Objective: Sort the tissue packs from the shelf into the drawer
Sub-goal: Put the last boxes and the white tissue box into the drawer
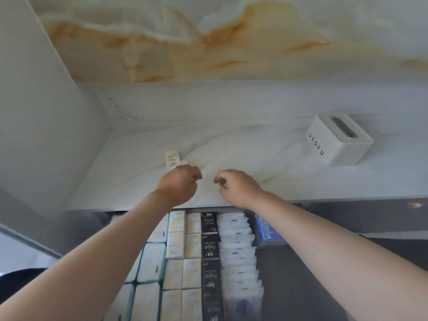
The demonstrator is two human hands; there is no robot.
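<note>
Both hands hovered with fingers curled and empty: left hand (pixel 179 181) just short of a cream, glossy rectangular tissue pack (pixel 172 158) near the marble shelf's (pixel 254 158) front edge, right hand (pixel 236 187) beside it. Below, the open drawer (pixel 289 274) held neat rows of cream, black and white packs.

Cream tissue packs (pixel 172 158) lie on the marble shelf (pixel 254 158); packed rows fill the drawer (pixel 301 274).
</note>
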